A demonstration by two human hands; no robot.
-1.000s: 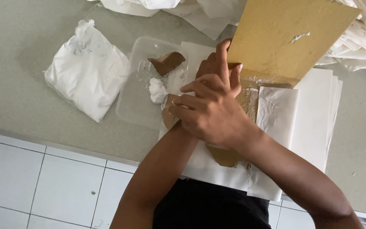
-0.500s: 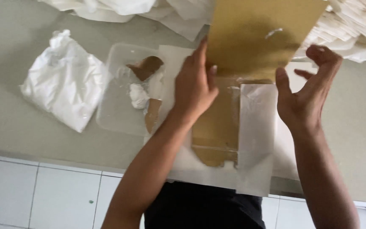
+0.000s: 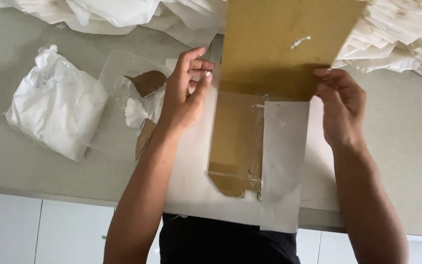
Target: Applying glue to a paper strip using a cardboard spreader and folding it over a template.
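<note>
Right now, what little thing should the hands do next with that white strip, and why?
Probably press the white strip flat. It lies along the right edge of the brown cardboard, its lower end hanging past the counter edge, and neither hand touches it. The right hand is at the raised cardboard flap just above the strip, so it could slide down; the left hand hovers beside the cardboard.

Single head view — looks steeply down, close over counter [image 3: 406, 146], toward wearer's torso.
</note>
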